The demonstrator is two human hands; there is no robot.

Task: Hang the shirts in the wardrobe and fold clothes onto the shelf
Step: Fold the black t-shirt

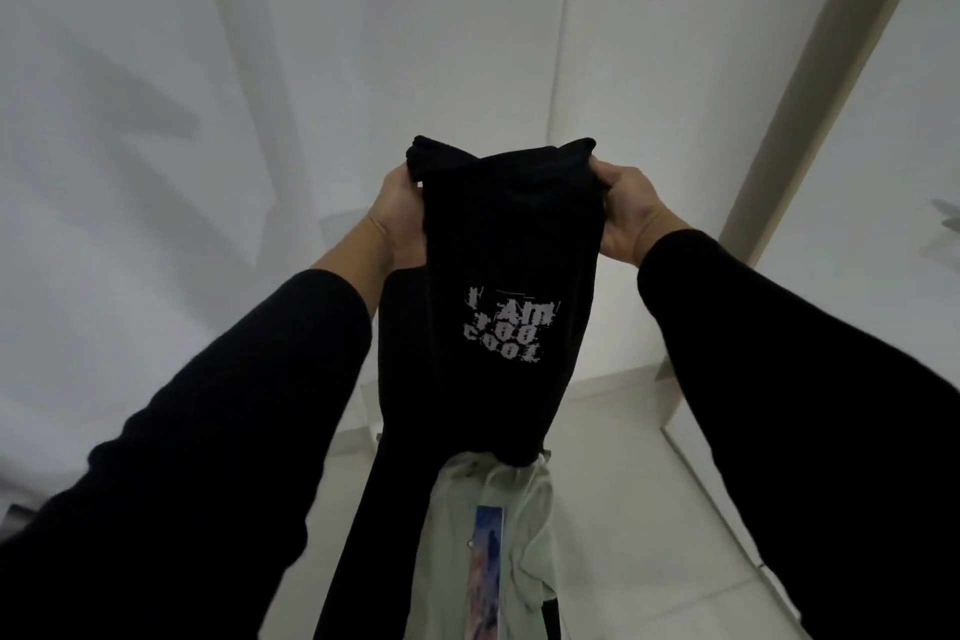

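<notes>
A black shirt [498,244] with white printed lettering hangs lengthwise in front of me at the centre of the head view. My left hand [397,213] grips its upper left edge, and my right hand [626,208] grips its upper right edge, both raised at about the same height. The fingers of both hands are curled into the bunched fabric at the top. Under the shirt's lower end lies a pale green garment [519,525] with a colourful printed strip down its middle.
White walls [208,120] fill the view behind the shirt. A beige vertical frame [810,83] runs up the right side. Pale floor tiles [649,509] show at the lower right. A small dark object [15,517] sits at the left edge.
</notes>
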